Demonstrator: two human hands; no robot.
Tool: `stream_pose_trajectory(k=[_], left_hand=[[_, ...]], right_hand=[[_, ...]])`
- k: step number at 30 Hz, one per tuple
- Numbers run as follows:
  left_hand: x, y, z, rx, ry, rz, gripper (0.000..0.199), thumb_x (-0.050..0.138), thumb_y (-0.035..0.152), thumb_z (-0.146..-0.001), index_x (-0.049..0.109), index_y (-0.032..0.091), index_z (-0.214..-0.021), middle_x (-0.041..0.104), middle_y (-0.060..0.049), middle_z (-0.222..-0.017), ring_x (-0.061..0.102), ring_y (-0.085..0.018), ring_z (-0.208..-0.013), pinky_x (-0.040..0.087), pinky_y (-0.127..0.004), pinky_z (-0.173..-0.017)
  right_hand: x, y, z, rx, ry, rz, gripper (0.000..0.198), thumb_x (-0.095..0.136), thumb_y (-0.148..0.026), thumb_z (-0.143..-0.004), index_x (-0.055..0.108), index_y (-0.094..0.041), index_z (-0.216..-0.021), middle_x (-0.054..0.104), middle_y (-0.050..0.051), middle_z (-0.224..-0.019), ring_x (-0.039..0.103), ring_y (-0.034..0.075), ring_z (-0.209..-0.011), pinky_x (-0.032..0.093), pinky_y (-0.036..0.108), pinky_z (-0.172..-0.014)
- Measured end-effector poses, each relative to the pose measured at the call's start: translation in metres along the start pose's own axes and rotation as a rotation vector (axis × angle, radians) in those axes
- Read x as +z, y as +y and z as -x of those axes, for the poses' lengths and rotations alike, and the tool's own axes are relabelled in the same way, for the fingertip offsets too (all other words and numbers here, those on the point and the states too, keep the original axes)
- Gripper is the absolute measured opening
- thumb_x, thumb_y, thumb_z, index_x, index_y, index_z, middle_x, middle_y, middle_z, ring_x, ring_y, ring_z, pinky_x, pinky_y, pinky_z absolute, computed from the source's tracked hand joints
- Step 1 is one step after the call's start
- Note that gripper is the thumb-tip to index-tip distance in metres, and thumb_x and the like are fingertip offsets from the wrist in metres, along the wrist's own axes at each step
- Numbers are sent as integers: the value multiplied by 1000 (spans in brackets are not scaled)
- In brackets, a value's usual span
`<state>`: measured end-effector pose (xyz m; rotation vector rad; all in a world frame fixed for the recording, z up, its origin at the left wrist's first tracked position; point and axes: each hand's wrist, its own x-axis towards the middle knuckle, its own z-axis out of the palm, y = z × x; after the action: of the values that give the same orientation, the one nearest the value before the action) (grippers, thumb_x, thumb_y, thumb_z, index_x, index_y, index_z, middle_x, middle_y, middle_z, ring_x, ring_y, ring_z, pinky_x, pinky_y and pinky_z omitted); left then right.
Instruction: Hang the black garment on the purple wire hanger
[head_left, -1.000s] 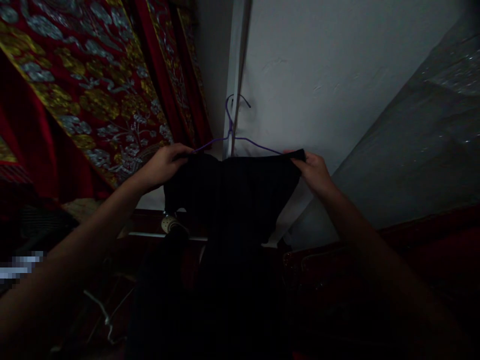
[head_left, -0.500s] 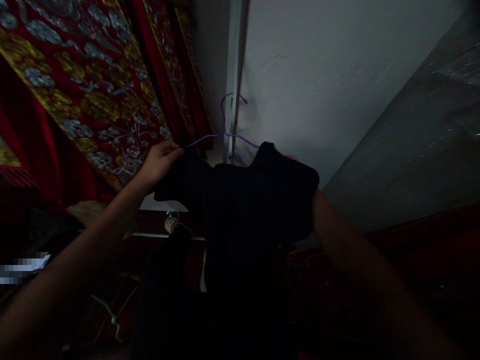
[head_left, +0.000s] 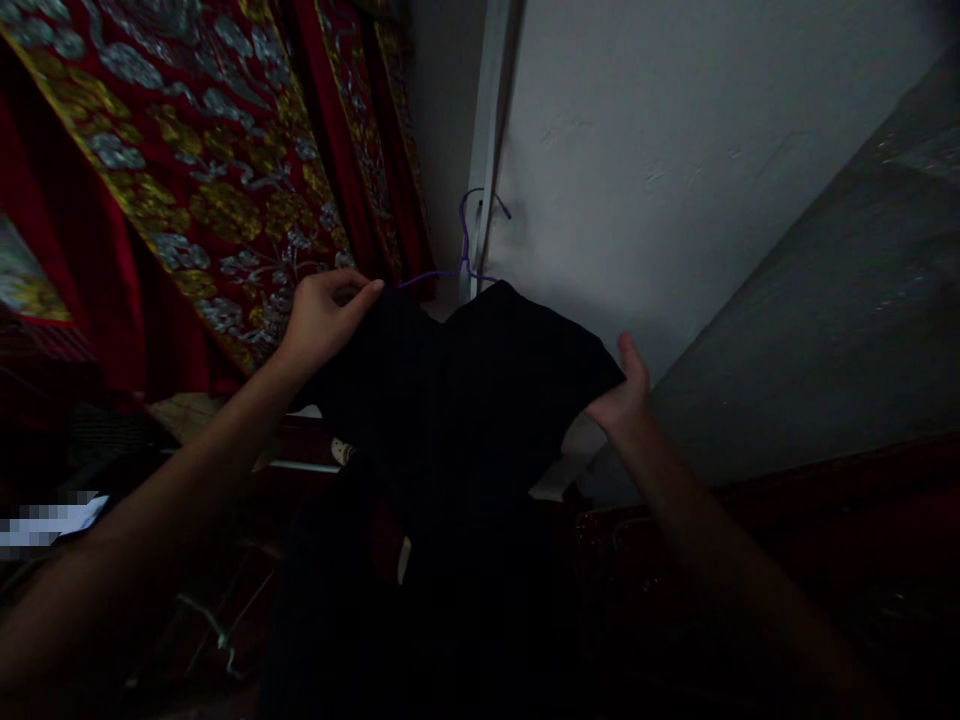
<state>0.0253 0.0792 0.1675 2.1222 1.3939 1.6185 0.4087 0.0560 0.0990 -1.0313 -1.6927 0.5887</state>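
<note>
A black short-sleeved shirt [head_left: 457, 390] is draped over a purple wire hanger [head_left: 466, 262], whose hook rises beside the narrow pale strip on the wall. My left hand [head_left: 330, 310] pinches the shirt's left shoulder between thumb and fingers. On the other side, my right hand [head_left: 624, 385] holds the edge of the right sleeve, thumb raised, with its fingers partly under the cloth. Dark fabric hides most of the hanger's arms, and the lower shirt blends into shadow.
Red cloth embroidered in gold and silver [head_left: 217, 180] hangs at the left. A pale wall [head_left: 637, 150] rises behind, with a grey sheet-like surface [head_left: 847, 270] at the right. Low at the left lie a whitish twisted hanger [head_left: 217, 630] and a bright blurred-out patch [head_left: 45, 525].
My right hand has come out from behind the shirt and now grips the sleeve edge, drawing it out to the right. The cloth covers more of the hanger's right arm.
</note>
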Motion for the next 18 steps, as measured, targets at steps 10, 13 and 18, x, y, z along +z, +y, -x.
stream_pose_trajectory(k=[10, 13, 18], left_hand=[[2, 13, 1, 76, 31, -209, 39, 60, 50, -93, 72, 15, -81, 69, -4, -74, 59, -17, -66, 38, -26, -61], [2, 15, 7, 38, 44, -157, 40, 59, 51, -94, 72, 15, -81, 67, -3, -69, 57, -15, -63, 37, -25, -58], [16, 33, 24, 42, -18, 90, 52, 45, 52, -101, 73, 15, -80, 58, -2, -62, 53, -13, -58, 39, -24, -55]], right_hand=[[-5, -94, -6, 137, -160, -330, 103, -9, -72, -94, 67, -10, -126, 73, 16, -110, 67, 28, -115, 49, 53, -93], [16, -93, 5, 107, -579, -458, 102, 7, -91, -83, 76, -16, -87, 75, 15, -95, 70, 31, -107, 54, 51, -90], [69, -42, 16, -81, -522, -14, 59, 66, -60, -86, 66, -20, -130, 69, 14, -129, 66, 29, -120, 51, 50, -106]])
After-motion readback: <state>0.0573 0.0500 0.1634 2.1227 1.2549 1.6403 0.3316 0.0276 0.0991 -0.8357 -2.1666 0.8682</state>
